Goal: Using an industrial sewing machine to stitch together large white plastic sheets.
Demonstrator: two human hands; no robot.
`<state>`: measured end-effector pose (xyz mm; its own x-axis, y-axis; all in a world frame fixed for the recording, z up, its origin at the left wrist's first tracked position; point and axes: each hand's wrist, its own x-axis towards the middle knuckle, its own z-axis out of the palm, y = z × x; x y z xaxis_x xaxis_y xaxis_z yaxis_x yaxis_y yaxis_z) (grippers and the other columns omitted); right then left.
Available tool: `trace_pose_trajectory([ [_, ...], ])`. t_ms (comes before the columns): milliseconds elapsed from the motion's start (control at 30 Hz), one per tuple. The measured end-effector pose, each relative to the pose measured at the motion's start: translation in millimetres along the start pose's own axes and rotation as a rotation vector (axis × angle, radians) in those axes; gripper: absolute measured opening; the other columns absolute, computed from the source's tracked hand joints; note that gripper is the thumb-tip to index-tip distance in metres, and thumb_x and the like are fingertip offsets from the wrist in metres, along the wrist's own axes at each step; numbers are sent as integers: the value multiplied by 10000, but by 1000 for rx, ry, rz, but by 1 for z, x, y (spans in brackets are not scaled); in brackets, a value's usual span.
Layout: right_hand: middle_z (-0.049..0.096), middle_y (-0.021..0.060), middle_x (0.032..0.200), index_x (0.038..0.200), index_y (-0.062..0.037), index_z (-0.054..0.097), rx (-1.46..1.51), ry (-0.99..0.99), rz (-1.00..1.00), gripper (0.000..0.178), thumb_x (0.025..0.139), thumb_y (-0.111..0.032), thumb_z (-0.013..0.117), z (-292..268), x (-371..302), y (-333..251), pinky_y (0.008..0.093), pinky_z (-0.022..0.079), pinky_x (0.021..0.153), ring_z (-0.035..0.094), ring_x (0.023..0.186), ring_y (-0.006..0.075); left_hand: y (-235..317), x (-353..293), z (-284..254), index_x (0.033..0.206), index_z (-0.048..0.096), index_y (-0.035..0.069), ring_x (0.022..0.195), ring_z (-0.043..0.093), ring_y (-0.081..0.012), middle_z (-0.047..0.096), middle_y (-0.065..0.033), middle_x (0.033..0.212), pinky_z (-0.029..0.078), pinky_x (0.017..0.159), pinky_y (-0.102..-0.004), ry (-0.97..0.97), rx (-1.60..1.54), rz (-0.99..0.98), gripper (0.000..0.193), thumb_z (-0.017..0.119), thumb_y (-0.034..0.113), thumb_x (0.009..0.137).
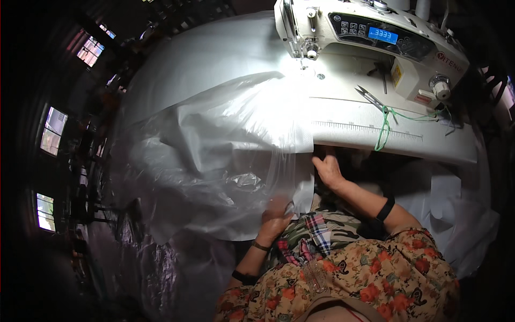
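Floral-printed sleeves (375, 268) are filling the bottom of the view, with a plaid cloth (316, 236) lying across the lap just beyond them. Both forearms are reaching forward toward the near edge of the sewing table (375, 137). The left hand (276, 217) is lying partly under a clear plastic sheet (225, 161), its fingers curled onto the sheet's lower hem; whether it is pinching the film or only pressing on it, I cannot tell through the haze. The right hand (327, 169) is resting at the table's front edge, fingers pointing forward and lying close together, touching the right border of the sheet where it is hanging off the table. The sheet itself is billowing in loose folds over the left half of the table and spilling toward the lap, with its far part lying near the needle of the white sewing machine (370, 40).

Judging by this, the plastic is being gathered and squared up, and doing that well is calling for both hands working the same edge, smoothing out trapped air and keeping the slippery film from sliding off the left side. A pair of snips (370, 97) tied to a green cord (385, 129) is lying on the table to the right, well apart from both hands
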<state>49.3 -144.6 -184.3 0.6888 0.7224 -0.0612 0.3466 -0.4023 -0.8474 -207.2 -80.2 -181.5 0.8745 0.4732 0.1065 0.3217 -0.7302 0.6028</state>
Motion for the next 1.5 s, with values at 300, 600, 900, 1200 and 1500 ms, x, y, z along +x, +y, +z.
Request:
trace_pose_trajectory([
  [300,678,237,828,1021,-12,707,129,-104,-240,383,910,-365,608,12,22,13,448,531,762,667,752,340,1,-75,-84,853,708,83,849,646,-354,640,-140,835,503,734,-463,-367,174,-64,119,627,135,784],
  [600,623,18,789,845,-6,671,654,-727,-86,345,924,-341,662,-39,-63,-73,287,464,686,554,752,102,34,-128,-91,993,719,90,874,659,-342,670,-149,865,525,756,-432,-523,300,-136,257,650,48,749],
  [900,644,18,808,887,25,689,568,-702,-23,360,945,-325,632,-40,-97,-69,269,456,673,564,745,94,145,17,-118,1138,651,1,1010,592,-328,632,-149,1109,457,862,-413,317,281,190,324,695,63,823],
  [1200,656,23,829,942,51,681,517,-701,92,344,939,-289,625,-49,-106,-67,263,461,686,570,754,89,110,30,-90,947,578,38,870,564,-311,581,-105,898,416,852,-424,419,328,242,121,645,19,847],
  [1500,675,85,791,966,73,652,448,-630,-172,260,953,-178,585,-50,-125,-92,293,494,650,591,735,82,134,24,-92,934,547,2,617,586,-220,589,-124,723,461,573,-316,117,-362,-19,87,588,66,975],
])
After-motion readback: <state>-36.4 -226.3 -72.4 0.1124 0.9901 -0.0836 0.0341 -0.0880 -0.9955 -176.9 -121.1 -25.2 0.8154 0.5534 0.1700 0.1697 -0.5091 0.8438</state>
